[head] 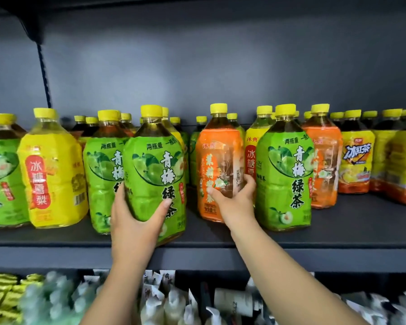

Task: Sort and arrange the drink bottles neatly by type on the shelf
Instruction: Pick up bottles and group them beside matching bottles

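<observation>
Currently gripping upright green bottle [154, 174] in left hand [136, 221], right hand [234, 202] closed around orange bottle [219, 165] immediately right of it.

Below the drinks, behind them too

Packed with blurred white packets [159, 299] and yellow-green packs [2, 292] (labels unreadable) on the lower tier; above, a dark cord [43, 73] against the grey back panel [220, 66].

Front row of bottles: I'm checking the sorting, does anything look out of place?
Yes. Types are mixed: a yellow bottle stands between green ones, and the orange bottle in the right hand too. The green bottle in the left hand tilts.
</observation>
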The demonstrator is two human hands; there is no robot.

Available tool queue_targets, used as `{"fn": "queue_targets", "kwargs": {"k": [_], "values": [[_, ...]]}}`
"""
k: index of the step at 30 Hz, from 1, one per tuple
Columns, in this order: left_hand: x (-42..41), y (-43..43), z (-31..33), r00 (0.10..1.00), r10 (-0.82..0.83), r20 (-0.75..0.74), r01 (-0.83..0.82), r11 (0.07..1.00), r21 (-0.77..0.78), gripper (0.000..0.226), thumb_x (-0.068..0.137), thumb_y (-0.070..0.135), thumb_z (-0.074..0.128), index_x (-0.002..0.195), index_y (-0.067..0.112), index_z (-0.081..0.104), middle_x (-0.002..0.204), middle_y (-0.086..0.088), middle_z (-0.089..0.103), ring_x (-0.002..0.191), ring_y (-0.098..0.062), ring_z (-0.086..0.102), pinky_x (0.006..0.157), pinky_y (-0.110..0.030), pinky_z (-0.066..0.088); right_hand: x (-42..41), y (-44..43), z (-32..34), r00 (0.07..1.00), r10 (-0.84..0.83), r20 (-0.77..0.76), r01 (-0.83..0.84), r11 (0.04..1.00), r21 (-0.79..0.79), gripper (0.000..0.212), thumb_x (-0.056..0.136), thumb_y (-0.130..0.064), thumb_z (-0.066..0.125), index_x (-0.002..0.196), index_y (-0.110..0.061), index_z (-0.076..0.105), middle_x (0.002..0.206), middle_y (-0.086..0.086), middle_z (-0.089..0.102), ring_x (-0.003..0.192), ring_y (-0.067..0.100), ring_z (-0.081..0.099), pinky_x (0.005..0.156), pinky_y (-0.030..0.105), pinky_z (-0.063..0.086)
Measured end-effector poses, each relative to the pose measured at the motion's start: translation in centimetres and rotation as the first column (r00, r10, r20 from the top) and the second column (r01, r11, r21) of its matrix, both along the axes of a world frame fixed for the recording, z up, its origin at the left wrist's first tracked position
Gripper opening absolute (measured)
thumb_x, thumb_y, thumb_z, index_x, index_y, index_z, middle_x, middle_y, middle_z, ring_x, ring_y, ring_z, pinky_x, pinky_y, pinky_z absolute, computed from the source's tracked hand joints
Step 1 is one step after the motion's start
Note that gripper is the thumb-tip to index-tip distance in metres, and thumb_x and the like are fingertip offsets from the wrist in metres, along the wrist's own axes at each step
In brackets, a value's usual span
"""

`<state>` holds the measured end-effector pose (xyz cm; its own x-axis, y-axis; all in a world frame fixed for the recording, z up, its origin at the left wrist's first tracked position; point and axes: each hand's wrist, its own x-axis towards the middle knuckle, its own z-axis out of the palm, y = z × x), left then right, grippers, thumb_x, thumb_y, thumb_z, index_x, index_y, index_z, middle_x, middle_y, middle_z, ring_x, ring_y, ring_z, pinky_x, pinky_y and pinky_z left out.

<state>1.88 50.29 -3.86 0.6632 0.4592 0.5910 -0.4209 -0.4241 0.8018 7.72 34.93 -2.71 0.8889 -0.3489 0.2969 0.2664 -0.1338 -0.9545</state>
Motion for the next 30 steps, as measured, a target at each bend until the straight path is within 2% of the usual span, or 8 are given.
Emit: {"fn": "queue_targets", "kwargs": {"k": [7, 12, 15, 18, 23, 26, 28, 30], "values": [[0.0, 0.0, -0.1, 1.000, 0.013, -0.012, -0.013, 1.000, 0.013, 0.112, 0.058, 0.066, 0.069, 0.146, 0.019, 0.020, 0.150, -0.002, 0.027, 0.138, -0.019, 0.025, 0.109, -0.037, 0.023, 0.1, 0.2, 0.9, 0.992, -0.093, -0.081, 0.075, 0.976, -0.205, 0.089, 0.082, -0.041, 0.063, 0.145, -0.021, 0.003, 0.146, 0.014, 0.025, 0.132, 0.033, 0.031, 0.107, 0.038, 0.028], [-0.4, -0.5, 0.0, 0.998, -0.002, -0.064, 0.011, 0.990, 0.141, 0.111, 0.065, 0.080, 0.046, 0.147, 0.016, 0.006, 0.153, -0.006, 0.021, 0.139, -0.021, 0.024, 0.111, -0.038, 0.024, -1.3, 0.3, 1.5, 0.988, -0.124, -0.090, 0.099, 0.965, -0.242, 0.083, 0.087, -0.050, 0.051, 0.148, -0.020, 0.002, 0.155, 0.009, 0.006, 0.140, 0.031, 0.012, 0.114, 0.042, 0.014], [-0.5, -0.4, -0.2, 0.989, 0.023, -0.143, 0.035, 0.922, 0.386, 0.099, 0.071, 0.075, 0.024, 0.146, 0.021, -0.011, 0.156, -0.002, 0.011, 0.142, -0.018, 0.018, 0.112, -0.032, 0.017, -2.5, 0.5, 1.6, 0.995, -0.067, 0.073, 0.080, 0.976, -0.200, 0.079, 0.085, -0.059, 0.044, 0.148, -0.022, 0.011, 0.156, 0.003, 0.005, 0.142, 0.026, 0.007, 0.115, 0.041, 0.009], [-0.5, 0.0, -0.5, 0.985, -0.003, -0.172, 0.098, 0.831, 0.547, 0.073, 0.073, 0.071, 0.008, 0.129, 0.038, -0.024, 0.155, 0.006, 0.008, 0.142, -0.008, 0.010, 0.112, -0.026, 0.010, -3.8, 1.3, 1.3, 0.958, 0.039, 0.286, 0.009, 0.986, -0.166, 0.091, 0.065, -0.071, 0.035, 0.144, -0.028, 0.021, 0.154, -0.002, 0.010, 0.141, 0.018, 0.010, 0.115, 0.041, 0.012], [-1.6, 0.9, 0.1, 0.976, -0.036, -0.213, 0.168, 0.750, 0.640, 0.057, 0.077, 0.068, 0.008, 0.131, 0.053, -0.005, 0.147, 0.025, 0.000, 0.137, 0.005, -0.007, 0.114, -0.026, 0.000, -3.9, 1.9, 0.8, 0.884, 0.011, 0.468, 0.183, 0.912, -0.367, 0.098, 0.063, -0.072, 0.043, 0.145, -0.021, 0.020, 0.150, 0.009, 0.019, 0.138, 0.024, 0.015, 0.113, 0.051, 0.016], [-2.0, 2.3, 1.6, 0.996, 0.082, 0.043, -0.093, 0.902, 0.422, 0.070, 0.080, 0.062, 0.017, 0.139, 0.029, 0.035, 0.141, 0.010, 0.024, 0.134, -0.003, 0.013, 0.110, -0.025, 0.009, -3.4, 2.5, 0.4, 0.821, 0.037, 0.570, 0.302, 0.819, -0.488, 0.085, 0.071, -0.063, 0.049, 0.139, -0.021, 0.020, 0.144, 0.009, 0.021, 0.130, 0.027, 0.020, 0.104, 0.051, 0.021], [-1.2, 3.8, 2.9, 0.970, 0.215, 0.115, -0.236, 0.946, 0.222, 0.057, 0.091, 0.048, 0.036, 0.138, 0.015, 0.036, 0.141, 0.000, 0.030, 0.133, -0.012, 0.022, 0.109, -0.027, 0.015, -3.3, 2.9, 0.3, 0.850, 0.115, 0.514, 0.192, 0.841, -0.506, 0.081, 0.074, -0.057, 0.054, 0.139, -0.031, 0.014, 0.149, 0.011, 0.022, 0.132, 0.026, 0.019, 0.105, 0.051, 0.022], [0.3, 5.3, 3.3, 0.972, 0.236, 0.022, -0.237, 0.966, 0.099, 0.059, 0.093, 0.034, 0.049, 0.142, 0.012, 0.026, 0.147, -0.008, 0.027, 0.137, -0.021, 0.024, 0.114, -0.036, 0.019, -3.2, 2.9, 0.3, 0.850, 0.206, 0.485, 0.092, 0.848, -0.521, 0.078, 0.082, -0.045, 0.059, 0.141, -0.041, 0.010, 0.152, 0.012, 0.019, 0.137, 0.027, 0.017, 0.107, 0.041, 0.017]]}}
